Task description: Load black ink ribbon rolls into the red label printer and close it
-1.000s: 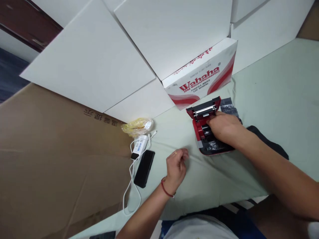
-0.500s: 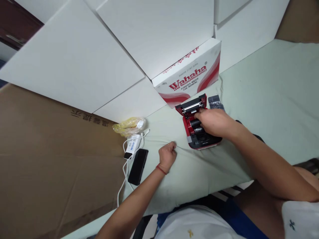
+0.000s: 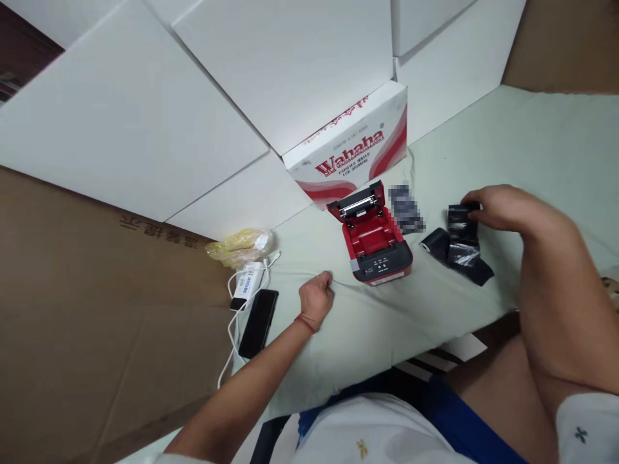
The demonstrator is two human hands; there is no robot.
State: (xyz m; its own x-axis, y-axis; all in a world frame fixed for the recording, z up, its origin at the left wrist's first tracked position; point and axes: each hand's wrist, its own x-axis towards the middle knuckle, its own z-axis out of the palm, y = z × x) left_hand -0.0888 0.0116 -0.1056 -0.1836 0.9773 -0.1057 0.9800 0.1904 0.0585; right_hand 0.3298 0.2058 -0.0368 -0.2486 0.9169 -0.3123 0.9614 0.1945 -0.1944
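My right hand [image 3: 500,207] grips a roll of glossy black label paper [image 3: 463,219] at its upper end, with a loose tail hanging below. Just under it, a second black roll [image 3: 436,245] lies on the cloth, its strip running to the right. Left of these stands a small red and black label printer [image 3: 380,258], lid raised, its red inner bay bare. My left hand [image 3: 316,299] rests on the cloth as a loose fist, beside a thin cable; no object shows in it. A red string circles that wrist.
Behind the printer is a white and red Wahaha carton [image 3: 348,154] against white boxes [image 3: 309,71]. A blurred dark card [image 3: 405,209] lies right of the printer. Toward the left are a black phone [image 3: 259,322], a white box with cables [image 3: 247,281] and a plastic bag [image 3: 239,246].
My right hand has lifted the black roll out of the printer's bay and carried it right. The bay now shows bare red. My left hand has stayed in place; the view has shifted slightly.
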